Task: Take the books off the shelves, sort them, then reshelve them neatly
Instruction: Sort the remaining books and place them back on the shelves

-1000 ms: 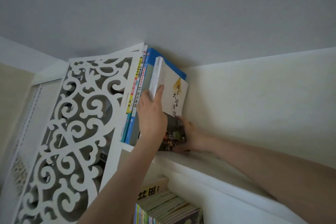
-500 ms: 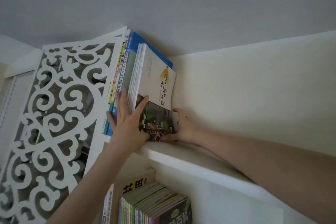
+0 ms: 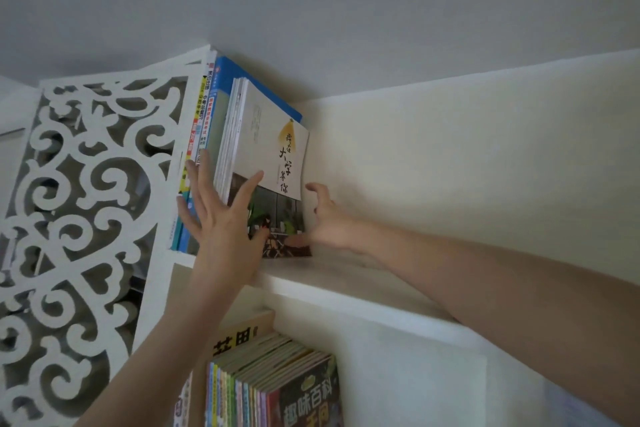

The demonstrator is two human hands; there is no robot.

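Observation:
A row of books stands at the left end of the top shelf (image 3: pixel 346 284), leaning against the carved side panel. The outermost is a white-covered book (image 3: pixel 273 146) with black calligraphy and a photo on its lower half. Behind it are a taller blue book (image 3: pixel 252 83) and several thin yellow and white spines (image 3: pixel 202 114). My left hand (image 3: pixel 221 218) lies flat against the spines, its thumb across the white book's front cover. My right hand (image 3: pixel 329 218) is at the book's lower right corner. Its thumb touches the cover and its loosely curled fingers stand off it.
The white carved fretwork panel (image 3: pixel 86 201) forms the unit's left side. On the shelf below stands a packed row of colourful thin books (image 3: pixel 273 388) with a tan-spined one at its left. The wall and ceiling close in behind and above.
My right hand's fingers have lifted away from the white book, leaving only the thumb on it. My left hand stays flat against the spines. The books stand a little more upright.

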